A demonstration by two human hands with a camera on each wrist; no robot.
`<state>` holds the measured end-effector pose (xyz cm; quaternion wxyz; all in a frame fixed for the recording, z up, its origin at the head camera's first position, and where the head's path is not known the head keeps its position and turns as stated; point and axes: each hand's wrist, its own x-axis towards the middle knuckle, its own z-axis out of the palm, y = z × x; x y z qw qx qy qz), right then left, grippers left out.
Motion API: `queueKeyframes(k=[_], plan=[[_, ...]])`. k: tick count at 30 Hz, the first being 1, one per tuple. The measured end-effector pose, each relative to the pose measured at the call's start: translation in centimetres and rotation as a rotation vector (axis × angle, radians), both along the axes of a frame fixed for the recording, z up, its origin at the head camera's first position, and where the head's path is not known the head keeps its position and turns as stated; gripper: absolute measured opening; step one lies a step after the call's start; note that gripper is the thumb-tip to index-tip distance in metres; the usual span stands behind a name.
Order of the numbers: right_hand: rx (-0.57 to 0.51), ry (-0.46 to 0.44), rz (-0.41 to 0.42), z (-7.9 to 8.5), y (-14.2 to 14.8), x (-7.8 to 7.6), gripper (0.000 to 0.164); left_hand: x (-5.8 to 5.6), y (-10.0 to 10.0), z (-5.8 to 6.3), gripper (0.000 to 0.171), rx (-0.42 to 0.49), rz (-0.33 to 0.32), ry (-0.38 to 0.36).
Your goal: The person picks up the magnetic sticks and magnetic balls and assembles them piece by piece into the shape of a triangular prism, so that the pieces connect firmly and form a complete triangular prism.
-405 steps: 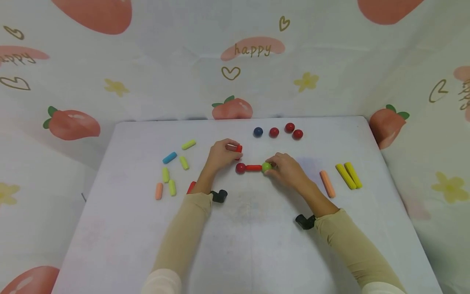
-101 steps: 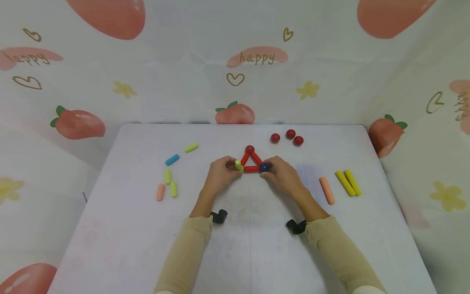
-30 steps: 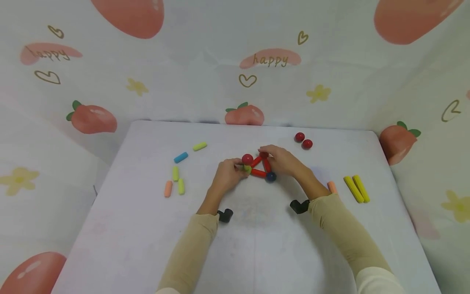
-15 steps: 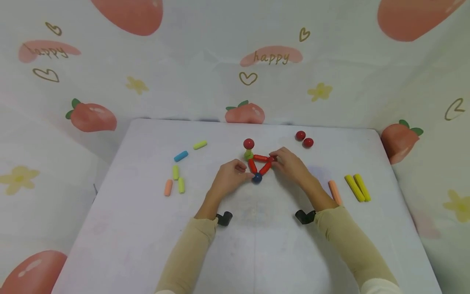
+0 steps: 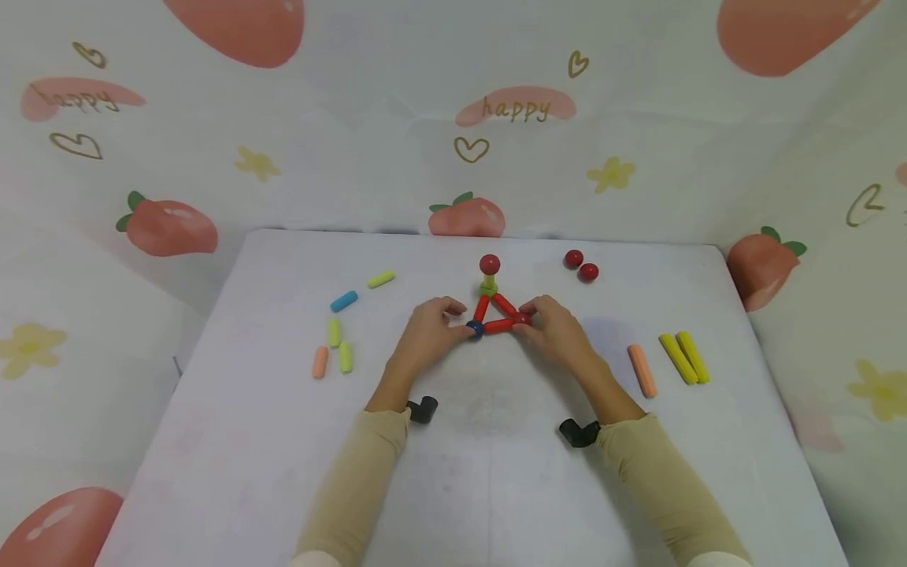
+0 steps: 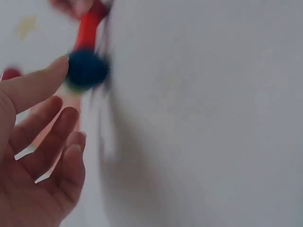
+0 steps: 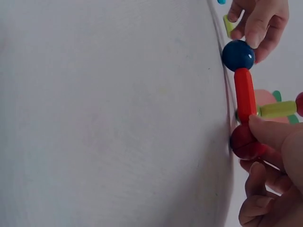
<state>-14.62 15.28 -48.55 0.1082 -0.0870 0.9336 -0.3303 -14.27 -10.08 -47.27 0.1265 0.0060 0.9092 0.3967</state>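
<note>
Three red rods point(image 5: 498, 325) form a triangle on the table, joined at its corners by a blue ball point(image 5: 475, 329), a red ball point(image 5: 522, 320) and a green ball point(image 5: 488, 290). From the green ball, at the back, a short yellow-green rod point(image 5: 490, 279) stands upright, topped by another red ball point(image 5: 490, 264). My left hand point(image 5: 428, 331) touches the blue ball with its thumb tip, other fingers loosely bent and apart from it in the left wrist view. My right hand point(image 5: 560, 335) pinches the right-corner red ball, thumb point(image 7: 270, 132) close to the rod's end.
Two loose red balls point(image 5: 581, 265) lie at the back right. To the right are an orange rod point(image 5: 642, 370) and two yellow rods point(image 5: 683, 357). At left lie a blue rod point(image 5: 344, 301), a short orange rod point(image 5: 320, 362) and several yellow-green rods point(image 5: 345, 357).
The single-rod piece has become a triangle, with an upright rod and red ball added. Lately it has turned, bringing the green corner to the back and the blue one to the left hand.
</note>
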Motion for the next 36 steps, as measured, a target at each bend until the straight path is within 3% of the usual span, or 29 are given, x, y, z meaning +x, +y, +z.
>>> queueKeyframes(k=[2,6,9,17,24,27,31,36], plan=[[-0.006,0.013,0.0,0.0,-0.1,0.0,0.041,-1.0,-1.6,0.5,0.04,-0.017,0.057,0.033],[-0.014,0.023,-0.003,0.0,-0.1,0.1,0.041,-3.4,-4.9,1.1,0.043,-0.058,0.238,0.127],[-0.016,0.03,-0.005,0.0,-0.1,0.1,0.04,-4.8,-6.6,1.0,0.046,-0.108,0.309,0.152],[-0.02,0.025,-0.007,-0.3,-0.3,0.2,0.04,-6.3,-8.0,0.3,0.054,-0.222,0.272,0.084],[-0.021,0.026,-0.008,-0.5,-0.3,0.4,0.04,-6.3,-7.8,-0.2,0.051,-0.28,0.24,0.08],[-0.019,0.027,-0.011,-0.5,-0.3,0.3,0.04,-6.0,-7.6,0.1,0.046,-0.213,0.25,0.11],[-0.018,0.024,-0.018,-0.3,-0.2,0.4,0.04,-5.4,-6.7,1.0,0.039,-0.03,0.252,0.16],[-0.021,0.033,-0.021,-0.1,-0.1,0.4,0.039,-3.4,-5.1,2.3,0.03,0.158,0.204,0.22]])
